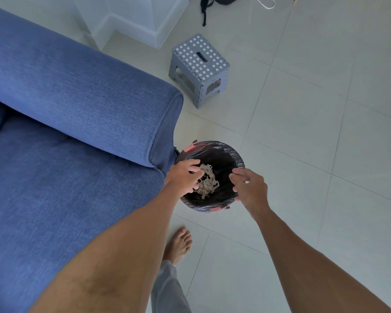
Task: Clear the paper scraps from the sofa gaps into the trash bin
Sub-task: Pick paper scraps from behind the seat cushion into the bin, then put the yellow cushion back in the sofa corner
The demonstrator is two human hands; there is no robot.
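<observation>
A small pink trash bin (235, 157) lined with a black bag stands on the floor just off the sofa's front corner. Pale paper scraps (209, 182) lie in a heap at its bottom. My left hand (182, 176) hovers over the bin's left rim, fingers spread and curled downward, nothing clearly held. Over the right rim is my right hand (250, 187), fingers loosely apart and empty. The blue fabric sofa (72, 136) fills the left side, with its armrest (104, 98) running toward the bin. The gap between seat and armrest is visible and shows no scraps.
A grey folding step stool (200, 68) with white dots stands on the tiled floor beyond the bin. A white cabinet base (131, 19) is behind the sofa, and a black bag strap (204, 12) lies at the top. My bare foot (178, 245) is just below the bin.
</observation>
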